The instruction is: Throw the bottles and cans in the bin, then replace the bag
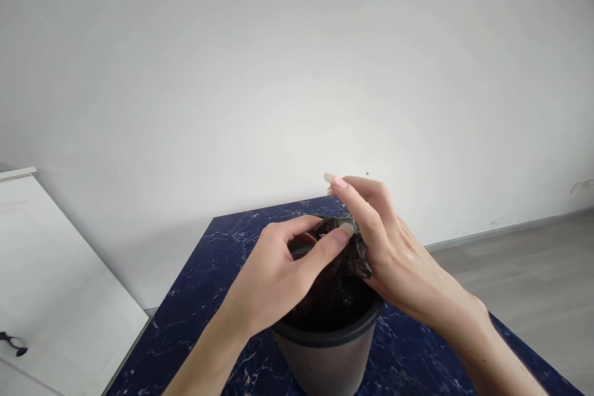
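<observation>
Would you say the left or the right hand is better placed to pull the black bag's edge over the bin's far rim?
Probably the right hand: it holds the black bag nearest the bin far rim; the left hand grips the nearer side.

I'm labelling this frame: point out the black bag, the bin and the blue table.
black bag (346, 263): head view, crumpled plastic between the hands.
bin (325, 362): head view, grey front wall.
blue table (204, 297): head view, bare marbled top.

Grey bin (327, 362) on blue marbled table (199, 284)

left hand (278, 272): fingers curled, thumb pinching | right hand (385, 241): fingers bent, pinching | wrists close together
</observation>
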The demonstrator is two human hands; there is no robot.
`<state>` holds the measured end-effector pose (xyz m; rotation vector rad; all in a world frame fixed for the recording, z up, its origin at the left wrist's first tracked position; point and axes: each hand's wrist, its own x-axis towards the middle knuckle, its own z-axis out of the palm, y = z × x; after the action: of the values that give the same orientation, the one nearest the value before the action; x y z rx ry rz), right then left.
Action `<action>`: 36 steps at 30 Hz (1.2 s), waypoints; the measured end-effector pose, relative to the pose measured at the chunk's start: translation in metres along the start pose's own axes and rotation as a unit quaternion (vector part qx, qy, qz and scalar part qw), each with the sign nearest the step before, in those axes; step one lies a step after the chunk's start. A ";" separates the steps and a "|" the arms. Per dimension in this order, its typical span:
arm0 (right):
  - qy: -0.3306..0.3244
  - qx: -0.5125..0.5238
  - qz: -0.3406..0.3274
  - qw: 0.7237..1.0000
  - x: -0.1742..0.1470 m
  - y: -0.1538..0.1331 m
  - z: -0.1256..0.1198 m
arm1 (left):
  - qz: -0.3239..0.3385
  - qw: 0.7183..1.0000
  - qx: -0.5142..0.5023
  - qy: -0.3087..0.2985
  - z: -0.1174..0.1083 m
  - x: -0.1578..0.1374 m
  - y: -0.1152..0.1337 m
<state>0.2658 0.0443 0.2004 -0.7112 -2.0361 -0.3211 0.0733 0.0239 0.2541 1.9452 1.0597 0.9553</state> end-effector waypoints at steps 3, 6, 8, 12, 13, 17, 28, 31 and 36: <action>-0.041 -0.010 0.018 0.999 0.000 -0.002 -0.005 | 0.001 1.000 -0.003 0.027 0.000 0.001 -0.002; -0.099 -0.016 0.034 0.994 -0.001 -0.006 -0.011 | -0.001 0.998 0.025 0.063 -0.001 0.000 -0.003; -0.130 -0.013 0.040 0.991 -0.003 -0.008 -0.015 | -0.002 0.994 0.064 0.087 -0.002 0.000 -0.004; -0.158 -0.022 0.053 0.986 -0.013 -0.007 -0.019 | -0.007 0.980 0.161 0.120 -0.006 0.000 -0.009; -0.163 -0.027 0.052 0.985 -0.016 -0.006 -0.019 | 0.001 0.974 0.187 0.131 -0.008 0.000 -0.011; -0.197 -0.041 0.053 0.978 -0.028 0.000 -0.020 | 0.045 0.943 0.275 0.179 -0.019 -0.001 -0.024; -0.222 -0.015 0.090 0.971 -0.027 -0.002 -0.025 | -0.031 0.939 0.280 0.196 -0.040 -0.018 -0.046; -0.222 -0.012 0.092 0.971 -0.029 -0.001 -0.026 | -0.033 0.939 0.276 0.203 -0.042 -0.022 -0.046; -0.213 -0.021 0.093 0.972 -0.035 0.001 -0.025 | -0.021 0.934 0.267 0.237 -0.042 -0.032 -0.042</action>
<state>0.2977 0.0208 0.1841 -1.0624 -2.3439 -0.1067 0.0107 0.0230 0.2300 2.1487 1.7834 1.2447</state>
